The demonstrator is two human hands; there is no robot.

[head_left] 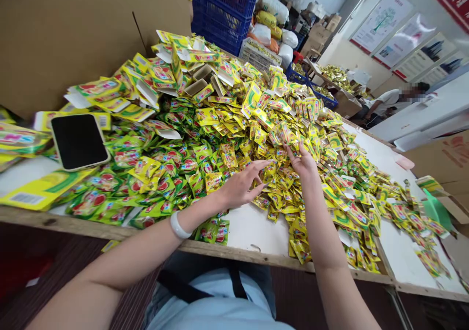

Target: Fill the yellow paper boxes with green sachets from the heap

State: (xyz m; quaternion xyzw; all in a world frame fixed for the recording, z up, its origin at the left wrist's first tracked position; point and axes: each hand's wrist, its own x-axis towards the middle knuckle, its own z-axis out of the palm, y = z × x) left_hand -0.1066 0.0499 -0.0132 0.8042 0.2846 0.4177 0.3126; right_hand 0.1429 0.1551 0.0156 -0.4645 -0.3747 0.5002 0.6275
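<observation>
A big heap of small foil packets covers the table. Green packets (176, 166) with a red watermelon print lie on the left, and yellow packets (271, 181) fill the middle and right. Over the border between the two colours, my left hand (242, 186) hovers with fingers stretched out and thumb apart, nothing in it. My right hand (303, 163) reaches into the yellow part, palm turned up. Its fingers and thumb are around a yellow packet (290, 137) at the heap's middle; the neighbouring packets partly hide the fingertips.
Opened yellow boxes (146, 93) are piled at the back left, beside a large cardboard carton (80, 32). A dark-screened phone (78, 142) lies at left. Blue crates (223, 14) stand behind the table (256, 256). A person (388, 100) sits farther back at right.
</observation>
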